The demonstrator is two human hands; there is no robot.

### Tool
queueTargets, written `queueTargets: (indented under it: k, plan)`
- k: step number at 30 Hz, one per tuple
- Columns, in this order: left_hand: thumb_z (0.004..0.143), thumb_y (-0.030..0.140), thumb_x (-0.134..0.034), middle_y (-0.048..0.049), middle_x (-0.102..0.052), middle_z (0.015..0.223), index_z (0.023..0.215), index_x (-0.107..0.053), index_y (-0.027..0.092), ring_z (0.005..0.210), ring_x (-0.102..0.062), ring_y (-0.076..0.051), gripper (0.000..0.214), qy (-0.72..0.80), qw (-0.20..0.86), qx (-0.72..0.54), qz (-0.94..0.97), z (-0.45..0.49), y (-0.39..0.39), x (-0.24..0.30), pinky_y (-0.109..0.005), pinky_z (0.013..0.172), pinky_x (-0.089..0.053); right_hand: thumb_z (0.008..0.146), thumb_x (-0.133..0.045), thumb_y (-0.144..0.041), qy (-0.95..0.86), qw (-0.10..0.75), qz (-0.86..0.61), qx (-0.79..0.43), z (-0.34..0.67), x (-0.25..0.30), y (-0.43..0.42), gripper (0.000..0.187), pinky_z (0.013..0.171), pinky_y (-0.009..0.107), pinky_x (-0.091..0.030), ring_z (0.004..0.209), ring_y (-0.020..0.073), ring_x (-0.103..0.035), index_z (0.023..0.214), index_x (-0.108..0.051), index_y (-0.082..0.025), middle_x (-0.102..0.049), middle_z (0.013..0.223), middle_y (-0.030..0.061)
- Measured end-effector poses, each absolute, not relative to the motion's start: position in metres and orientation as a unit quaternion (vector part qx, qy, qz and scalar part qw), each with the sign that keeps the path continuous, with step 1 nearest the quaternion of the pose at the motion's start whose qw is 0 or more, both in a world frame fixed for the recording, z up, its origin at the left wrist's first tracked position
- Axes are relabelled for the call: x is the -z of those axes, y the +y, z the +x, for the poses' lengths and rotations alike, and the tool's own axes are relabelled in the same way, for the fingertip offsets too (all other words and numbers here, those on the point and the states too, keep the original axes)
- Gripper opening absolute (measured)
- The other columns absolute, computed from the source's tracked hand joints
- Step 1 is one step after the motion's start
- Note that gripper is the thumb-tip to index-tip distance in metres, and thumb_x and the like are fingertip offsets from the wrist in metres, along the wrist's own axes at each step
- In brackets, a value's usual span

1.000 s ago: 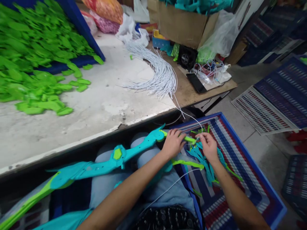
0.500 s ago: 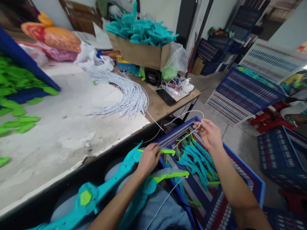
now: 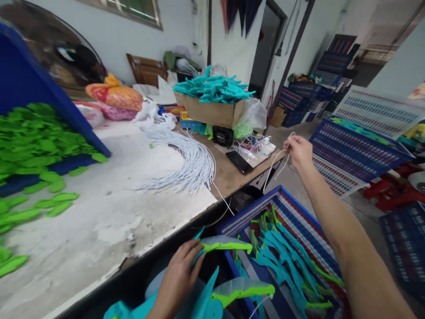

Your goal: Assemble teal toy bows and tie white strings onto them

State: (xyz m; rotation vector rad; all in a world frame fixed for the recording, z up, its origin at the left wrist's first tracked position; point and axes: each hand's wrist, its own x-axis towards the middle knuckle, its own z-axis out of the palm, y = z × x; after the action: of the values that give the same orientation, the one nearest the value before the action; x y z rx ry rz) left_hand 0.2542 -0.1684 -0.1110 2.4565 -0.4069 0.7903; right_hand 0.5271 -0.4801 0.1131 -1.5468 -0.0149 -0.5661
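Observation:
My left hand [image 3: 181,270] is closed around a teal toy bow near the base of its clear, green-edged limb [image 3: 227,246]. This limb points right and ends in a small hook. Below it, a second green-edged limb [image 3: 244,290] on a teal body lies across my lap, with a thin white string near its tip. Raised out to the right, my right hand [image 3: 299,150] pinches a white cord [image 3: 270,173], whose strands hang down from the fingers. Part of the held bow is hidden behind my left hand and forearm.
A blue-rimmed crate [image 3: 282,190] beside me holds several teal-and-green pieces [image 3: 285,257]. White cords [image 3: 192,166] lie bundled on the table [image 3: 109,217]. A blue bin [image 3: 83,128] of green pieces leans at left. A carton [image 3: 206,108] of teal parts and a phone [image 3: 239,162] sit behind.
My right hand has moved up and outward with the white cord, away from the bow. My left hand stays closed on the bow. The view has tilted upward.

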Motion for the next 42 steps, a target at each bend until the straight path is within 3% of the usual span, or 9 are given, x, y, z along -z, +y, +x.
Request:
queueTargets:
  k: [4, 9, 12, 17, 22, 27, 31, 35, 42]
  plan:
    - [0.094, 0.039, -0.046, -0.0057, -0.07, 0.097, 0.095, -0.068, 0.022, 0.085, -0.069, -0.018, 0.027, -0.13, 0.256, -0.305, 0.908, 0.242, -0.155, 0.105, -0.025, 0.073, -0.059, 0.081, -0.053, -0.012, 0.048, 0.53, -0.786, 0.315, 0.635, -0.15, -0.45, 0.01, 0.063, 0.026, -0.052, 0.066, 0.014, -0.064, 0.087, -0.061, -0.012, -0.065, 0.073, 0.0035]
    - [0.094, 0.036, -0.048, -0.006, -0.069, 0.102, 0.097, -0.068, 0.023, 0.091, -0.069, -0.018, 0.024, -0.071, 0.281, -0.282, 0.914, 0.231, -0.145, 0.102, -0.025, 0.077, -0.058, 0.086, -0.048, -0.009, 0.043, 0.186, -0.948, 0.256, 0.637, -0.119, -0.382, 0.024, 0.085, 0.037, -0.045, 0.1, 0.0276, -0.063, 0.1, -0.066, -0.004, -0.066, 0.106, 0.0239]
    - [0.093, 0.035, -0.051, -0.0063, -0.07, 0.102, 0.097, -0.068, 0.023, 0.092, -0.069, -0.018, 0.022, -0.05, 0.307, -0.265, 0.913, 0.227, -0.14, 0.1, -0.025, 0.077, -0.058, 0.092, -0.049, -0.025, -0.142, 0.109, -0.979, 0.101, 0.563, -0.06, -0.35, 0.027, 0.075, 0.028, -0.043, 0.089, 0.0223, -0.065, 0.088, -0.071, -0.01, -0.071, 0.093, 0.0161]
    - [0.092, 0.031, -0.053, -0.0066, -0.07, 0.101, 0.098, -0.068, 0.023, 0.092, -0.068, -0.018, 0.019, -0.052, 0.359, -0.246, 0.899, 0.224, -0.144, 0.089, -0.024, 0.078, -0.057, 0.087, -0.056, -0.046, -0.239, 0.167, -0.952, -0.092, 0.446, 0.015, -0.355, 0.042, 0.057, 0.025, -0.036, 0.062, 0.0179, -0.062, 0.058, -0.068, -0.018, -0.068, 0.061, 0.0061]
    - [0.091, 0.03, -0.053, -0.0073, -0.07, 0.102, 0.097, -0.07, 0.021, 0.095, -0.066, -0.02, 0.021, -0.036, 0.427, -0.181, 0.885, 0.222, -0.169, 0.074, -0.029, 0.084, -0.054, 0.075, -0.067, -0.032, -0.1, 0.461, -0.851, -0.23, 0.424, 0.035, -0.369, 0.017, 0.05, 0.022, -0.037, 0.051, 0.0107, -0.053, 0.069, -0.071, -0.016, -0.069, 0.064, 0.0024]
    - [0.09, 0.028, -0.047, -0.0083, -0.071, 0.103, 0.095, -0.072, 0.018, 0.097, -0.065, -0.023, 0.027, -0.032, 0.538, 0.077, 0.839, 0.241, -0.197, 0.079, -0.034, 0.089, -0.049, 0.054, -0.083, -0.036, -0.031, 0.588, -0.744, -0.317, 0.401, 0.038, -0.382, 0.029, 0.04, 0.018, -0.029, 0.042, 0.006, -0.045, 0.064, -0.067, -0.014, -0.064, 0.054, 0.0001]
    - [0.085, 0.029, -0.056, -0.0086, -0.072, 0.095, 0.091, -0.071, 0.015, 0.089, -0.066, -0.023, 0.022, 0.024, 0.637, 0.314, 0.704, 0.262, -0.213, 0.105, -0.033, 0.083, -0.05, 0.051, -0.086, -0.041, -0.044, 0.593, -0.698, -0.399, 0.351, 0.037, -0.423, 0.039, 0.046, 0.022, -0.045, 0.048, 0.0113, -0.059, 0.069, -0.066, -0.014, -0.067, 0.058, 0.0019]
    - [0.082, 0.035, -0.066, -0.011, -0.071, 0.096, 0.104, -0.066, 0.012, 0.085, -0.067, -0.02, 0.032, 0.093, 0.736, 0.454, 0.495, 0.273, -0.224, 0.129, -0.027, 0.071, -0.051, 0.056, -0.084, -0.046, -0.024, 0.592, -0.733, -0.335, 0.308, 0.048, -0.457, 0.038, 0.059, 0.028, -0.055, 0.057, 0.016, -0.066, 0.072, -0.066, -0.016, -0.069, 0.061, 0.0021]
    - [0.079, 0.028, -0.072, -0.0119, -0.069, 0.09, 0.102, -0.063, 0.01, 0.079, -0.067, -0.02, 0.03, 0.145, 0.798, 0.437, 0.39, 0.283, -0.243, 0.152, -0.031, 0.07, -0.055, 0.071, -0.072, -0.046, -0.022, 0.587, -0.801, -0.116, 0.285, 0.092, -0.457, 0.028, 0.068, 0.033, -0.057, 0.066, 0.0199, -0.068, 0.077, -0.068, -0.02, -0.071, 0.068, 0.0034]
